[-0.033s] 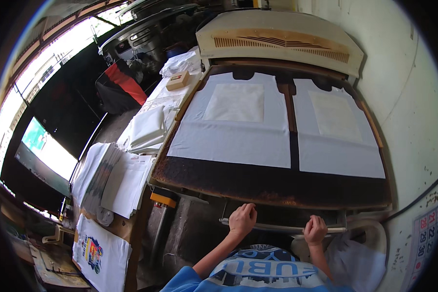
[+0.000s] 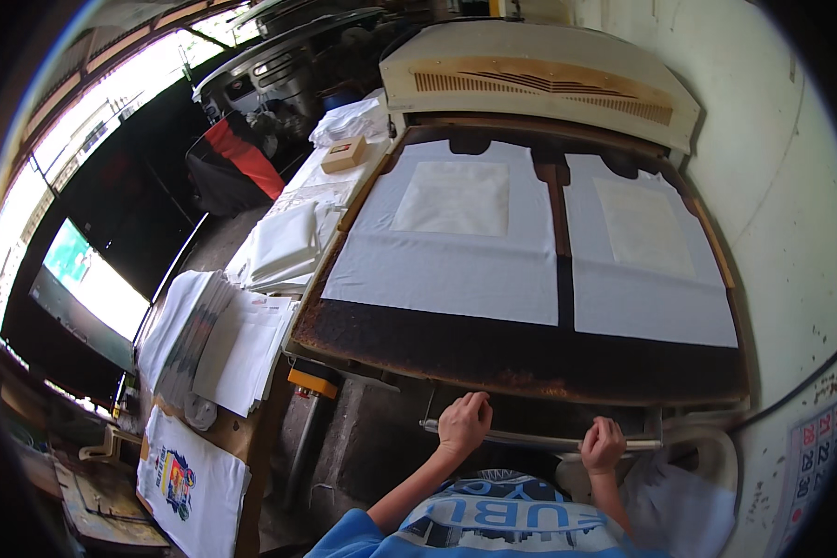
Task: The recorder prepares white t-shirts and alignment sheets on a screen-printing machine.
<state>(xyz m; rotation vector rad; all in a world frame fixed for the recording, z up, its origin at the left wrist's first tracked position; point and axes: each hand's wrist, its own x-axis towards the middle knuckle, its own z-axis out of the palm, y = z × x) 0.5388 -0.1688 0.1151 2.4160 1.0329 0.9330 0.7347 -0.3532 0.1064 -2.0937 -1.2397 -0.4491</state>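
My left hand point(image 2: 464, 422) and my right hand point(image 2: 604, 445) are both closed around a pale metal bar point(image 2: 536, 439), which runs along the front below the press bed. The bed point(image 2: 418, 352) is dark and scorched, with rust-brown wear at its front edge. Two white shirts point(image 2: 446, 285) point(image 2: 658, 307) lie flat side by side on it, split by a narrow dark gap. On each shirt rests an off-white rectangular sheet point(image 2: 452, 198) point(image 2: 644, 223). My fingers' undersides are hidden, so part of the grip does not show.
Behind the bed stands a beige vented hood point(image 2: 539, 79), browned near its slots. To the left, a long table carries folded white cloth point(image 2: 282, 237), a small box point(image 2: 344, 154), stacked shirts and a printed white shirt point(image 2: 181, 479). A white wall point(image 2: 763, 167) borders the right, beside a white plastic chair point(image 2: 716, 465).
The whole view has shifted very slightly. Both hands keep their places on the bar, and the shirts and sheets lie as before.
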